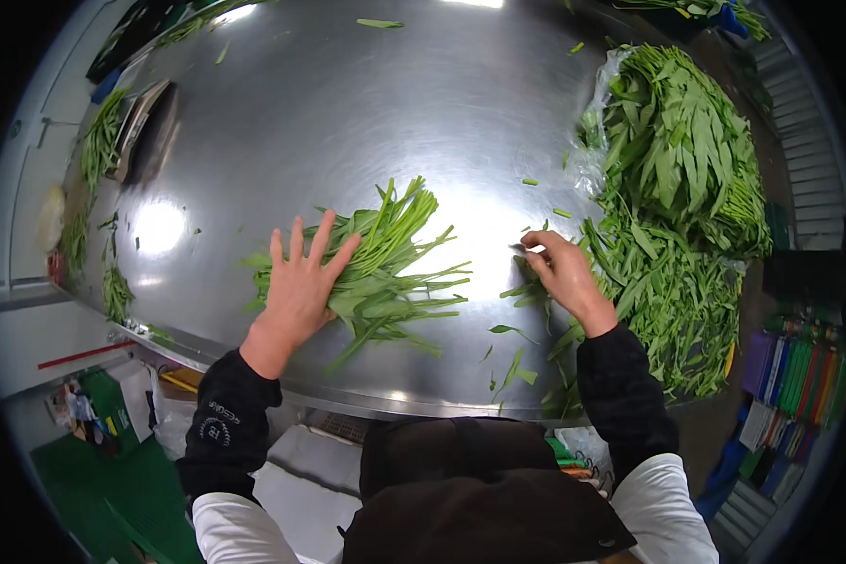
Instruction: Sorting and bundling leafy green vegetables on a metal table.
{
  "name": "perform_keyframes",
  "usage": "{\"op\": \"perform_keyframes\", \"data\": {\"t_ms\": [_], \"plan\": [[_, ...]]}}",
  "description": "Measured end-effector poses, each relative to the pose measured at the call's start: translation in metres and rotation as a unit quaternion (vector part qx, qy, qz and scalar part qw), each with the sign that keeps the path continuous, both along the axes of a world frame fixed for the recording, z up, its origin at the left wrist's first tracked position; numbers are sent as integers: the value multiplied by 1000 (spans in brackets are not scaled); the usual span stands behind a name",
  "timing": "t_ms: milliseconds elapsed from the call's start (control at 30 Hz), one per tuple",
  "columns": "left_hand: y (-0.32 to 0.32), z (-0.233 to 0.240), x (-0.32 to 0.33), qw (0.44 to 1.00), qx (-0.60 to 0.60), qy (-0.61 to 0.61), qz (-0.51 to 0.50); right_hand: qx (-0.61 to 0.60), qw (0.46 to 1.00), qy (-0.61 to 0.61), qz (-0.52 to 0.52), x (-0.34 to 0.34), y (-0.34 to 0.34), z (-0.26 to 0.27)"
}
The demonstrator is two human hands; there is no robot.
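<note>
My left hand (307,278) rests with spread fingers on the leafy end of a loose bunch of green leafy vegetables (388,261), whose stems point right and up. Nothing is gripped in that hand. At the right, my right hand (560,271) has thumb and index finger pinched together by a small dark object (518,247), too small to name; whether the fingers hold it I cannot tell. Just below and left of the right hand lie a few loose leaves (529,290). A large pile of the same greens (684,148) stands to its right, partly beside clear plastic wrap (596,141).
The stainless steel table (423,92) carries scattered leaf and stem scraps (511,330). A dark-faced device, perhaps a scale (141,134), stands at the left, near more bunches (102,137). The table's raised near edge (409,405) runs before my apron. Colourful stacked items (797,374) sit at the lower right.
</note>
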State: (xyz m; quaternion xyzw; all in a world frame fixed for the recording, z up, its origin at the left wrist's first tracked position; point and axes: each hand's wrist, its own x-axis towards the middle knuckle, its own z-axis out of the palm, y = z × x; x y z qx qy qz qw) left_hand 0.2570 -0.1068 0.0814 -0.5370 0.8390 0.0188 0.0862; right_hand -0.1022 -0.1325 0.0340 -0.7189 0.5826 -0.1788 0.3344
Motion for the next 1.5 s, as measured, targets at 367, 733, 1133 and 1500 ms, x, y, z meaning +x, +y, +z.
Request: {"op": "perform_keyframes", "data": {"t_ms": [367,733,1133,1500], "plan": [[40,15,-14,983,-71,-158,64,-136,970,-82,182,75,-43,-11],[61,12,-5,939,-177,218,199,-236,949,24,205,130,-85,-15],[9,-82,-41,947,-64,251,192,-125,948,99,275,131,-92,-45],[96,13,-57,826,-100,519,196,-85,975,9,207,89,-52,-25]]}}
